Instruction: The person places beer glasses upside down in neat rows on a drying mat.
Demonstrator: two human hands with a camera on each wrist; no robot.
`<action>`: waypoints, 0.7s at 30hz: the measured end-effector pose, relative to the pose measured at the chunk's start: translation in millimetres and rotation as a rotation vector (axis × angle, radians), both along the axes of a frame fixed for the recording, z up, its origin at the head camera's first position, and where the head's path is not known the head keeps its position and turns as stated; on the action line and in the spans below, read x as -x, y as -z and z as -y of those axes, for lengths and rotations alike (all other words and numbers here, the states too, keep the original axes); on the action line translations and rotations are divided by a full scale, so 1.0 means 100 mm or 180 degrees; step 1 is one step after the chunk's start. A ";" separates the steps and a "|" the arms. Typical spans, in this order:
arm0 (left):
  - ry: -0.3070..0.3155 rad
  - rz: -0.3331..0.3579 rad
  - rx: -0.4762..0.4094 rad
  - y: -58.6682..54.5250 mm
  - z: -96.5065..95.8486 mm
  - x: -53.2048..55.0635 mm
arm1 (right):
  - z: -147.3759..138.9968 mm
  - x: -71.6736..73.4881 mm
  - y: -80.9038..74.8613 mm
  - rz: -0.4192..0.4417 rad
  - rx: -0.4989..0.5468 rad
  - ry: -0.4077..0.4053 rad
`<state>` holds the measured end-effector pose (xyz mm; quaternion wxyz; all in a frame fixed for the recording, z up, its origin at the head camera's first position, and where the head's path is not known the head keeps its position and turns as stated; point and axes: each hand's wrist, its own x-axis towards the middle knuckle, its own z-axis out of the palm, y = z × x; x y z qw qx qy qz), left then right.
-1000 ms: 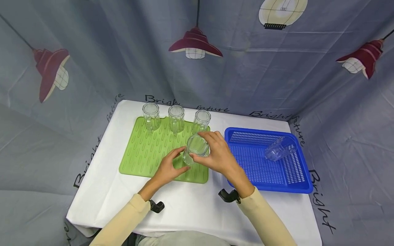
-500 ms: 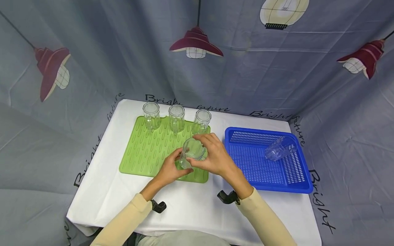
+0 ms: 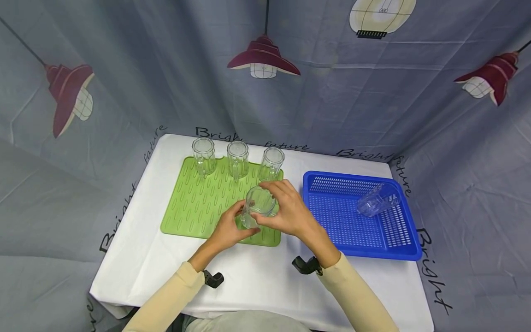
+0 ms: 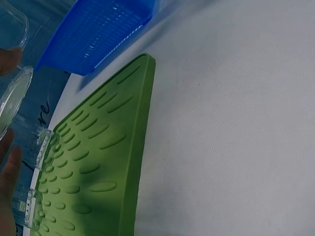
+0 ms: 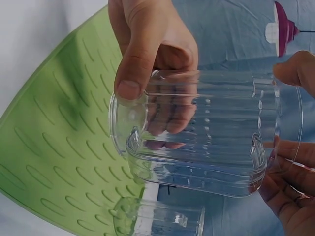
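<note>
Head view: blue basket (image 3: 338, 219) right of held mug (image 3: 260, 200)

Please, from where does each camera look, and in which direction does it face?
Head: worn on the head, facing forward and down to mat, held mug and basket; left hand, right hand and sleeves show.
Left wrist: on that wrist, facing across the mat toward the basket; cropped fingers show at the left edge.
Right wrist: on that wrist, facing the held mug side-on; both hands show.
Shared: head and right wrist show two hands on the held mug.
</note>
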<state>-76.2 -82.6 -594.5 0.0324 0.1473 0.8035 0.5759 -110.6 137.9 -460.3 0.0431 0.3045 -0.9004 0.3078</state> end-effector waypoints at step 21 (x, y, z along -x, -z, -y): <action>-0.0149 0.0018 0.0177 -0.08 0.07 -0.01 | -0.13 0.00 0.03 0.0139 0.0011 0.0087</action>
